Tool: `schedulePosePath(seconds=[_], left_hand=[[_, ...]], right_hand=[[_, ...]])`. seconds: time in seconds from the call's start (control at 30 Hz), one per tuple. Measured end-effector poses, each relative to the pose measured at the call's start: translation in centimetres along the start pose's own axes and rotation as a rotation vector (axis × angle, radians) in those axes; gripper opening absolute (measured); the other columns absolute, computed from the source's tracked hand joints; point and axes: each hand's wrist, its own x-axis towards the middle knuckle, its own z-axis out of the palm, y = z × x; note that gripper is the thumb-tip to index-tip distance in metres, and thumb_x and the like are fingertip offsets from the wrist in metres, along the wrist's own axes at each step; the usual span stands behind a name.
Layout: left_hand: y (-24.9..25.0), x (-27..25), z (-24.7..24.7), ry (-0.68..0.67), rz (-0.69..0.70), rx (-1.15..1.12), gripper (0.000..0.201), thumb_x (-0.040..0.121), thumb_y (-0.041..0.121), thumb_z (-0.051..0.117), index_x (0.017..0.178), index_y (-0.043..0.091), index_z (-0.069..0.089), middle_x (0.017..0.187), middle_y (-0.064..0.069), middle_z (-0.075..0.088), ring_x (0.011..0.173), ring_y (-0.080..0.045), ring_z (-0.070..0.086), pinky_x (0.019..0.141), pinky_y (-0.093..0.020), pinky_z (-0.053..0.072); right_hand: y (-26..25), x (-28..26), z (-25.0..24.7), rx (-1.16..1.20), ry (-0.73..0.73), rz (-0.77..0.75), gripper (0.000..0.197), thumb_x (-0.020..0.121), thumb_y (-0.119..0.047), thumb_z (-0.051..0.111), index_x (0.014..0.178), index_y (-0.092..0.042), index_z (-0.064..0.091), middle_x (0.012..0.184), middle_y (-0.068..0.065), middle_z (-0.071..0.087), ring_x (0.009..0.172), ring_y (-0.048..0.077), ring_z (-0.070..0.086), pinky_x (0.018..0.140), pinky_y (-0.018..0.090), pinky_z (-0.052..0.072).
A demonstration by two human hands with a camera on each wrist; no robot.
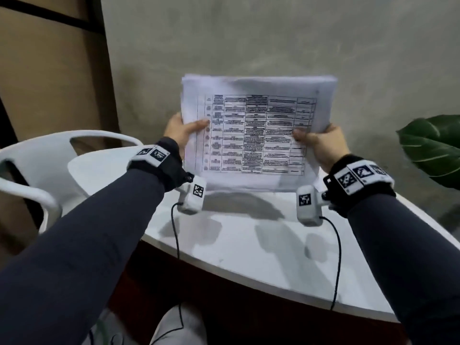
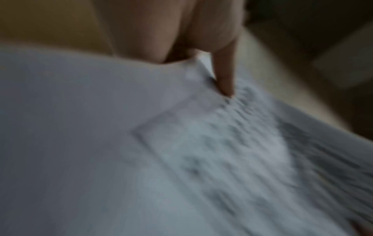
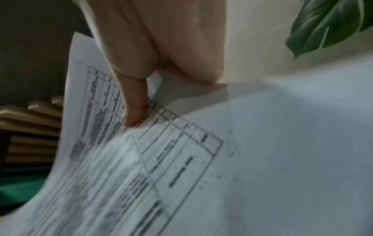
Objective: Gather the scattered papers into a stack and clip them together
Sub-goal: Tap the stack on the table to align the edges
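From the head view, I hold the papers (image 1: 256, 130) upright between my hands, bottom edge on the table (image 1: 261, 245); my left hand (image 1: 180, 131) pinches the left edge, my right hand (image 1: 321, 143) the right edge. At my left wrist, blurred, my thumb (image 2: 224, 76) presses the sheet. At my right wrist, my thumb (image 3: 133, 102) lies on the printed grid, a leaf (image 3: 327, 25) beyond.

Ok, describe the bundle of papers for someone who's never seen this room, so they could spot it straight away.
Find the white table against the grey wall, with a white chair at its left. Above its far side, the stack of papers stands nearly upright, gripped by the left hand and the right hand at its side edges. Its front sheet bears a printed black grid table, the only printed thing there.
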Motion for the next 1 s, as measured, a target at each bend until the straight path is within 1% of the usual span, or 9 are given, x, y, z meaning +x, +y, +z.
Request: schedulePosePath(seconds=[0.13,0.3,0.43,0.53,0.77,0.83,0.9,0.97,1.0], left_hand=[[2.4,-0.3,3.3,0.059,0.2,0.015,0.018,0.083,0.005,0.066,0.093,0.016,0.056,0.09,0.003,0.065,0.084,-0.012,0.062,0.086,-0.028,0.052],[-0.5,-1.3,1.5,0.011,0.047,0.109,0.034,0.061,0.032,0.081,0.088,0.021,0.065,0.085,0.005,0.072,0.083,-0.016,0.068,0.086,-0.031,0.053],[-3.8,-3.0,-0.9,-0.08,-0.299,0.19,0.037,0.078,-0.008,0.065,0.114,-0.001,0.061,0.089,-0.004,0.073,0.074,-0.016,0.069,0.094,-0.041,0.049],[-3.7,-2.9,-1.0,-0.04,-0.225,0.306,0.036,0.08,-0.013,0.061,0.115,-0.003,0.06,0.105,-0.016,0.067,0.086,-0.026,0.064,0.088,-0.035,0.053],[1.0,-2.0,2.1,-0.187,0.175,0.503,0.035,0.081,-0.01,0.061,0.1,0.018,0.059,0.081,0.009,0.06,0.071,-0.001,0.057,0.064,-0.013,0.048],[3.0,-2.1,3.5,-0.311,0.282,0.64,0.033,0.081,-0.009,0.062,0.095,0.021,0.06,0.078,0.009,0.058,0.065,0.005,0.057,0.061,-0.011,0.05],[4.3,-1.7,4.4,-0.329,0.317,0.596,0.035,0.079,-0.005,0.065,0.089,0.028,0.064,0.074,0.01,0.063,0.067,-0.009,0.06,0.07,-0.036,0.059],[4.9,-1.6,4.4,-0.184,0.384,0.523,0.025,0.075,0.011,0.069,0.085,0.033,0.065,0.076,0.013,0.067,0.074,-0.02,0.062,0.077,-0.052,0.056],[5.1,-1.5,4.1,-0.026,0.475,0.599,0.027,0.071,0.025,0.071,0.096,0.033,0.063,0.092,0.009,0.069,0.089,-0.021,0.063,0.087,-0.051,0.053]], right_hand=[[-0.1,0.1,0.3,0.086,0.092,-0.071,0.014,0.083,-0.001,0.065,0.094,-0.008,0.058,0.062,-0.011,0.069,0.059,-0.002,0.064,0.066,0.018,0.053],[3.7,-1.8,-1.0,0.167,-0.013,0.121,0.051,0.062,-0.021,0.08,0.105,-0.003,0.061,0.089,0.001,0.075,0.081,0.017,0.069,0.083,0.034,0.058],[6.6,-3.7,-1.7,-0.178,-0.231,0.39,0.034,0.09,-0.006,0.057,0.12,0.008,0.054,0.107,0.015,0.067,0.084,0.024,0.065,0.078,0.035,0.057],[6.1,-3.2,-1.7,-0.271,-0.257,0.415,0.036,0.09,-0.004,0.058,0.123,0.008,0.053,0.11,0.015,0.066,0.091,0.029,0.064,0.079,0.035,0.055],[-1.5,-1.3,0.7,-0.779,0.153,-0.347,0.118,0.062,-0.029,0.086,0.151,-0.019,0.01,0.153,0.016,0.024,0.142,0.026,0.024,0.117,0.037,0.02],[-4.3,-0.8,1.9,-0.901,-0.077,-0.379,0.1,0.065,-0.03,0.084,0.147,-0.017,0.028,0.142,0.015,0.045,0.129,0.025,0.045,0.109,0.037,0.035],[-6.0,-0.6,2.6,-1.014,-0.211,-0.327,0.056,0.071,-0.027,0.08,0.12,-0.007,0.062,0.108,0.013,0.068,0.093,0.024,0.063,0.084,0.033,0.049],[-6.3,-0.7,2.5,-0.861,-0.239,-0.327,0.008,0.076,-0.019,0.077,0.079,-0.013,0.075,0.065,-0.007,0.067,0.06,0.007,0.059,0.063,0.02,0.047],[-6.2,-0.7,2.2,-0.734,-0.213,-0.319,0.018,0.077,-0.012,0.076,0.06,-0.02,0.072,0.049,-0.016,0.061,0.049,-0.004,0.053,0.055,0.012,0.043]])
